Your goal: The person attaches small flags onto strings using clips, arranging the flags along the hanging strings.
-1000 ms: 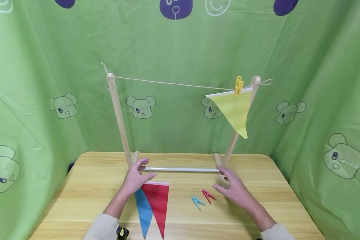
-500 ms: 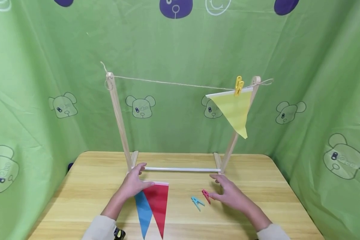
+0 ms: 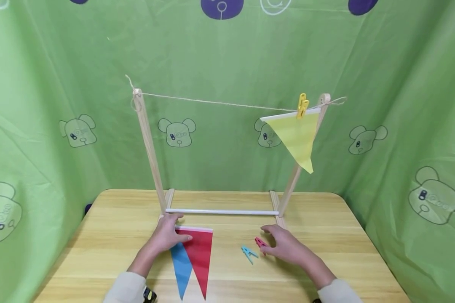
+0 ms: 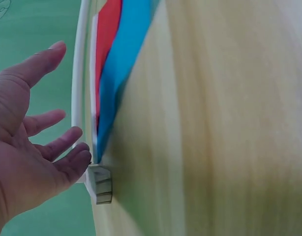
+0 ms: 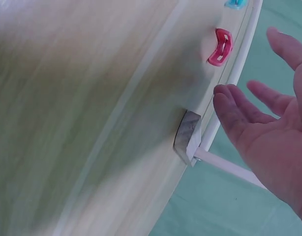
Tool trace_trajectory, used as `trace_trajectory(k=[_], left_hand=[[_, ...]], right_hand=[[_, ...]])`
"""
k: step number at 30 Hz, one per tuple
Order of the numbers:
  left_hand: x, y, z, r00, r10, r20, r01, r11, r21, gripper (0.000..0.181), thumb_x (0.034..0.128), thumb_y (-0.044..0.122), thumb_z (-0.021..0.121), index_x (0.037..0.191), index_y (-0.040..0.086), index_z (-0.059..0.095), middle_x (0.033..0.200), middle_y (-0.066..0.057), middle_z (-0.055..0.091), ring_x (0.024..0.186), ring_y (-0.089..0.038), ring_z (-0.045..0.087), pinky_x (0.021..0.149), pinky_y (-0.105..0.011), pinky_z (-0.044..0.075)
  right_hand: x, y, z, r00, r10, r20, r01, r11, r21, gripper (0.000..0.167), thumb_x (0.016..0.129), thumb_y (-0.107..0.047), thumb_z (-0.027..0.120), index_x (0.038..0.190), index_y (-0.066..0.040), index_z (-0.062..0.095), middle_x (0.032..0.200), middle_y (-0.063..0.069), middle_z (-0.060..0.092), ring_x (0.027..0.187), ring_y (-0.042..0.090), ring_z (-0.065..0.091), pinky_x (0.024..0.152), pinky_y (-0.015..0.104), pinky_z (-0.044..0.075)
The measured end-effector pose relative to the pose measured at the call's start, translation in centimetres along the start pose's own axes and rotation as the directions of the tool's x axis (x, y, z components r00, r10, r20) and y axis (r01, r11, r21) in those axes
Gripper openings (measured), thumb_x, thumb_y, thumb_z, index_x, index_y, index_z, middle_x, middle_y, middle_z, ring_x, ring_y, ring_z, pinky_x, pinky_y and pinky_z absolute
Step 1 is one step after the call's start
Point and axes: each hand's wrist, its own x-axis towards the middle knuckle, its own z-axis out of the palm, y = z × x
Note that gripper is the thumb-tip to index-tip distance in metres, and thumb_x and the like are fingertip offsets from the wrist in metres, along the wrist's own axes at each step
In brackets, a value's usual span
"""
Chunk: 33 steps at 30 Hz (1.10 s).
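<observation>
My left hand (image 3: 166,235) hovers at the upper left of a red pennant (image 3: 200,254), which overlaps a blue pennant (image 3: 181,265) on the table. In the left wrist view its fingers are loosely bent, apart from both pennants. My right hand (image 3: 286,245) is over a red clothespin (image 3: 260,243), thumb and fingers spread; the right wrist view shows a gap between fingers and clothespin. A light blue clothespin (image 3: 249,254) lies just left of it. A yellow pennant (image 3: 296,134) hangs from the string (image 3: 216,102) by a yellow clothespin (image 3: 302,106).
Two wooden posts, the left post (image 3: 149,147) and the right post (image 3: 291,185), stand on feet at the back of the wooden table (image 3: 318,219). A white rod (image 3: 221,211) joins them low down. A green printed curtain (image 3: 220,168) surrounds the table.
Both hands have come nearer and lower, from beside the stand's feet. The left is now at the red pennant's top, the right at the red clothespin. Pennants and clothespins lie as before.
</observation>
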Motion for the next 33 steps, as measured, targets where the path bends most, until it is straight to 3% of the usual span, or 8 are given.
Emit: trace_trajectory(k=[4,9,13,19,33], left_hand=[[-0.2,-0.2,0.1,1.0,-0.004,0.005,0.003,0.996,0.091,0.075,0.0768,0.029,0.093,0.137,-0.002,0.06,0.128,-0.022,0.057,0.111,-0.031,0.051,0.087,-0.044,0.057],[-0.4,-0.2,0.4,0.998,0.056,-0.011,-0.053,0.978,0.202,0.06,0.079,0.024,0.091,0.127,-0.002,0.067,0.118,-0.017,0.059,0.109,-0.031,0.048,0.088,-0.043,0.053],[-0.4,-0.2,0.7,0.996,0.082,-0.03,-0.072,0.965,0.253,0.053,0.0783,0.022,0.092,0.121,-0.001,0.07,0.113,-0.015,0.059,0.105,-0.03,0.048,0.084,-0.042,0.049],[-0.2,-0.3,1.1,0.997,0.067,-0.034,-0.054,0.959,0.277,0.05,0.0784,0.025,0.092,0.118,0.0,0.072,0.111,-0.013,0.058,0.103,-0.028,0.047,0.081,-0.039,0.048],[-0.4,-0.3,1.1,0.996,0.081,-0.043,-0.065,0.957,0.283,0.04,0.0778,0.024,0.092,0.108,0.007,0.074,0.1,-0.007,0.055,0.097,-0.024,0.047,0.076,-0.036,0.047]], right_hand=[[0.0,0.0,0.2,1.0,0.001,0.025,-0.001,1.0,-0.026,0.07,0.085,-0.031,0.086,0.139,0.003,0.057,0.136,0.019,0.062,0.127,0.039,0.059,0.11,0.057,0.047],[-0.2,-0.2,0.3,0.999,-0.004,0.042,0.005,0.999,-0.043,0.067,0.085,-0.03,0.086,0.135,0.006,0.059,0.131,0.021,0.063,0.124,0.039,0.06,0.109,0.058,0.048],[-0.3,-0.5,0.4,0.999,0.0,0.043,0.003,0.998,-0.07,0.065,0.083,-0.029,0.087,0.13,0.007,0.062,0.121,0.016,0.063,0.11,0.03,0.062,0.101,0.053,0.053],[-0.3,-0.4,0.7,0.999,0.04,0.033,-0.037,0.995,-0.094,0.06,0.08,-0.027,0.089,0.126,0.004,0.065,0.108,0.008,0.059,0.092,0.018,0.054,0.087,0.042,0.054],[-0.2,0.2,1.7,0.999,0.035,-0.016,-0.037,0.99,-0.139,0.048,0.078,-0.022,0.09,0.116,-0.002,0.067,0.106,0.003,0.059,0.096,0.015,0.055,0.09,0.042,0.056]])
